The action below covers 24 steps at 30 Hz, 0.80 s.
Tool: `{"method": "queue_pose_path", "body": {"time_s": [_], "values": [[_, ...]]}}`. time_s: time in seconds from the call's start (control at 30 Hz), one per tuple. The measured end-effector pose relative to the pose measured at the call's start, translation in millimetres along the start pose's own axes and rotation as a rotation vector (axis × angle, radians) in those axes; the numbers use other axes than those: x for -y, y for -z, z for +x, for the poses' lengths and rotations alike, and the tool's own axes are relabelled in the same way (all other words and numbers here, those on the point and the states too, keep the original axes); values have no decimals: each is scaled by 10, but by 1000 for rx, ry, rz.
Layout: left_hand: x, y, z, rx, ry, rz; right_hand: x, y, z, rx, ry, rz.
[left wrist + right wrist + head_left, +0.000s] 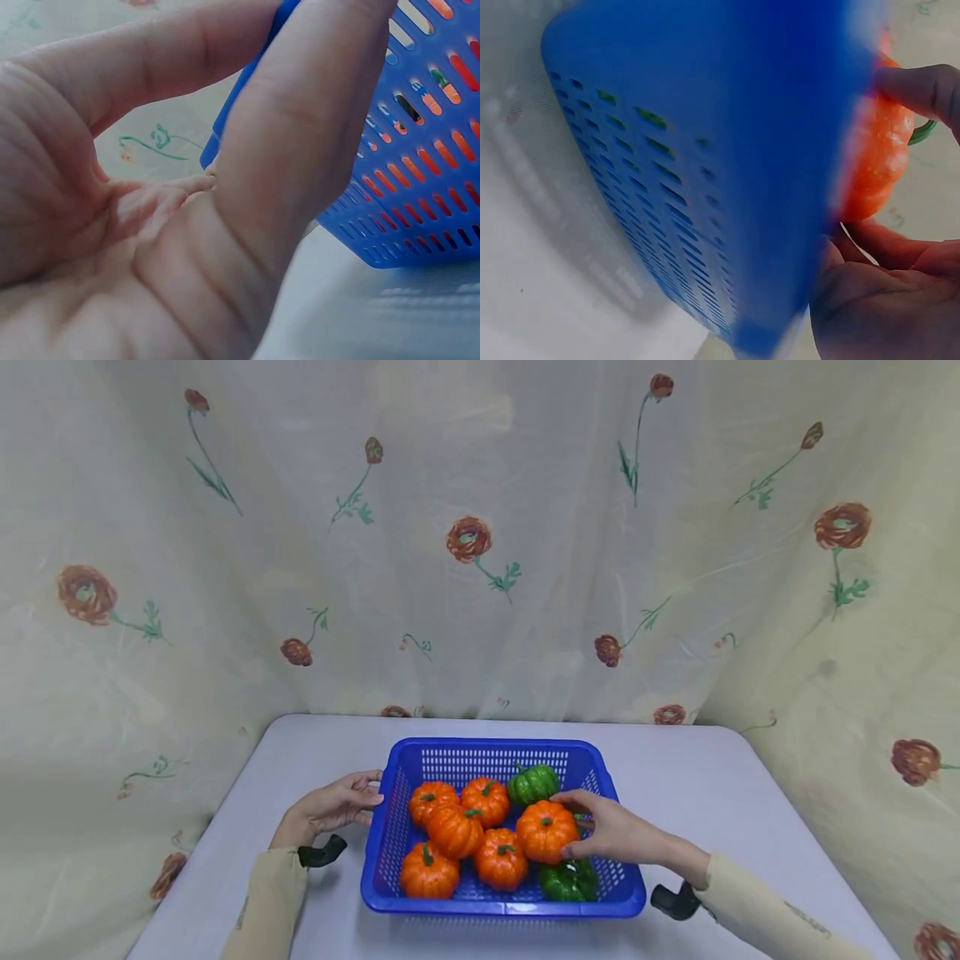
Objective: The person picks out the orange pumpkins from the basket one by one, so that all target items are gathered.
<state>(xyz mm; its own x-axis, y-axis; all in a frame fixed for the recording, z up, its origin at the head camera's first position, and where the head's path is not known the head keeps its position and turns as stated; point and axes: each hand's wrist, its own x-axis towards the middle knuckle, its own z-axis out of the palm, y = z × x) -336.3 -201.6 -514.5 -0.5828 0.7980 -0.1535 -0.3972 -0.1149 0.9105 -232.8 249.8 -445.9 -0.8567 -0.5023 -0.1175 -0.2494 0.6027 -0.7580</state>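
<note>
A blue plastic basket (504,907) with slotted walls holds several small orange pumpkins (430,870), a green pumpkin (533,785) at the back and a dark green one (568,880) at the front right. My left hand (341,803) pinches the basket's left rim, with thumb and fingers on either side of it in the left wrist view. My right hand (618,831) reaches over the right rim and grips an orange pumpkin (547,832) from its right side. In the right wrist view this pumpkin (881,150) shows between thumb and fingers, partly hidden by the basket wall.
The basket stands on a white table (690,793). A pale curtain (480,635) with printed flowers hangs behind the table and along both sides. Each wrist wears a black strap mount, the left one (322,852) close to the tabletop.
</note>
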Motion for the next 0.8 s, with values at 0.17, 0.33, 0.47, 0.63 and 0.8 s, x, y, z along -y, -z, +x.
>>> {"method": "queue_pose_path", "body": {"time_s": [0.17, 0.33, 0.47, 0.63, 0.8], "values": [[11, -12, -10, -10, 5, -5, 12, 110, -64, -23, -11, 36], [20, -14, -13, 4, 4, -18, 44, 278, -156, -71, -22, 59], [23, -16, -8, -3, 6, -29, 27, 443, -236, -126, 24, 53], [23, -19, -7, -4, -1, -38, -51, 629, -344, -211, 46, 48], [17, -15, -13, 15, -6, -58, -178, 767, -431, -282, 0, 19]]}}
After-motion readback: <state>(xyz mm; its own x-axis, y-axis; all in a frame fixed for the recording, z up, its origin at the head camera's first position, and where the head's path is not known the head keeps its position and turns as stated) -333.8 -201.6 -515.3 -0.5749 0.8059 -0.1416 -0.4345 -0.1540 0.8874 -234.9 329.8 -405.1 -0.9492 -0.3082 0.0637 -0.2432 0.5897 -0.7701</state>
